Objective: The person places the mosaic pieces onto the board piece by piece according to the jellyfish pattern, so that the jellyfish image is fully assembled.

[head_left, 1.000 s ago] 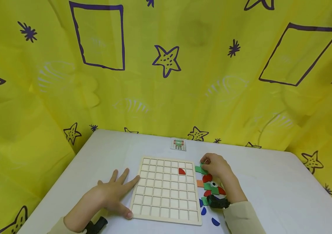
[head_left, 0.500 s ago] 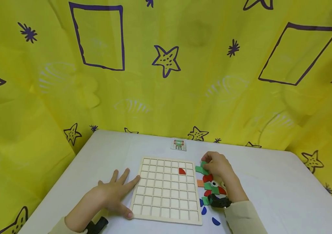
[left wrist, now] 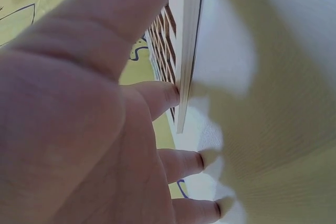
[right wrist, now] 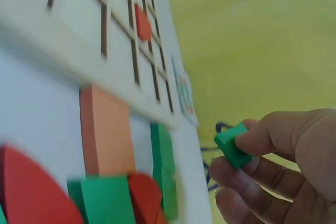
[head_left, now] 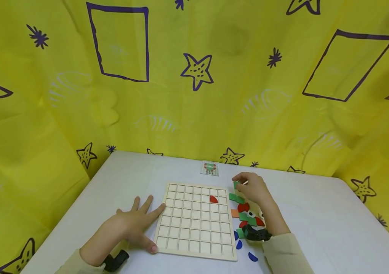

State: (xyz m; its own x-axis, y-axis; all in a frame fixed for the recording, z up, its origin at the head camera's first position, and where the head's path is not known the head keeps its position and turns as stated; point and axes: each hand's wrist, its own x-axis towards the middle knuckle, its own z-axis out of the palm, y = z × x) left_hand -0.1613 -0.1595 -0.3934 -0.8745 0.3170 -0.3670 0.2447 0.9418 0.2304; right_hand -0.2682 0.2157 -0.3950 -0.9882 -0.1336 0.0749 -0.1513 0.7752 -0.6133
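A pale wooden grid board [head_left: 194, 220] lies on the table, one red quarter-round piece [head_left: 213, 199] in a cell near its upper right. Fingers spread, my left hand [head_left: 134, 224] rests at the board's left edge, thumb at the lower left corner; the left wrist view has one fingertip touching the frame [left wrist: 185, 72]. Above the loose pieces, my right hand [head_left: 254, 188] pinches a small green piece [right wrist: 233, 144] between thumb and fingers. Just right of the board lie green pieces [head_left: 236, 198], an orange piece [head_left: 235, 213] and red pieces [head_left: 243, 207].
A small picture card [head_left: 209, 168] lies behind the board. Blue half-round pieces [head_left: 253, 257] are on the table near the board's lower right corner. A round black-and-white piece [head_left: 250, 214] sits among the loose ones. Behind the table [head_left: 317, 213] hangs a yellow patterned curtain [head_left: 167, 99].
My right hand has lifted the green piece up and away from the other green ones beside the board. My left hand keeps its place at the board's edge.
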